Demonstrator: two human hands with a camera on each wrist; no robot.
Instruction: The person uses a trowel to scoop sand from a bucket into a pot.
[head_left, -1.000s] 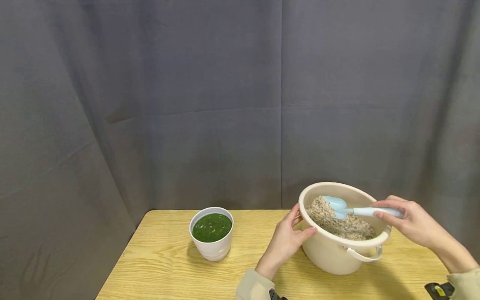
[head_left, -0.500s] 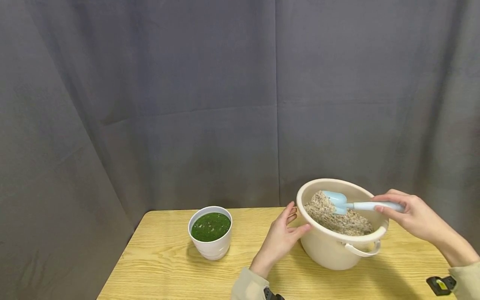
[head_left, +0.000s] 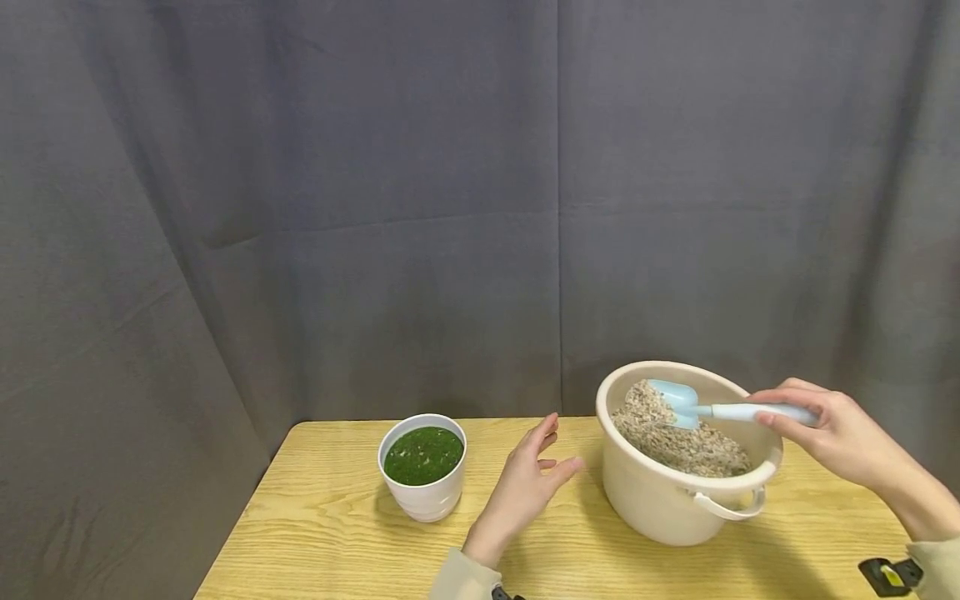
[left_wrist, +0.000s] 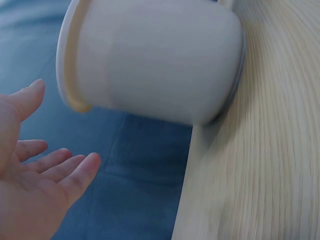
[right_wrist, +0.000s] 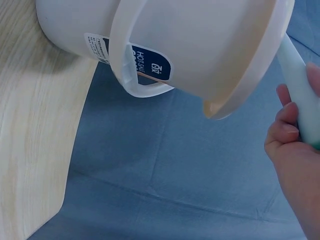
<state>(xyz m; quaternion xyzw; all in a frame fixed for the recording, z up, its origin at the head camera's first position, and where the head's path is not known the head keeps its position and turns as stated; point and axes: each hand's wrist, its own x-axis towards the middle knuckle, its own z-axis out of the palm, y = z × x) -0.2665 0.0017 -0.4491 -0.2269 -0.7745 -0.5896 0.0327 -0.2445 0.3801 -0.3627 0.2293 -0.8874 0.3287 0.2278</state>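
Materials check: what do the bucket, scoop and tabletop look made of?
Bucket: probably plastic, smooth satin finish; its cream colour looks even.
Scoop: likely plastic too; pale blue, smooth, with a soft sheen.
Tabletop: wood or wood-look laminate; grain lines show, but the surface doesn't settle which.

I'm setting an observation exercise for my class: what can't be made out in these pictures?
Head: the floor of the bucket, hidden by the grainy material.
Head: the floor of the white pot, hidden by the green surface.
Right wrist: the front of the scoop, hidden by the bucket.
Right wrist: print on the white label, too small to read.
Left wrist: part of the left hand, cut off by the left edge.
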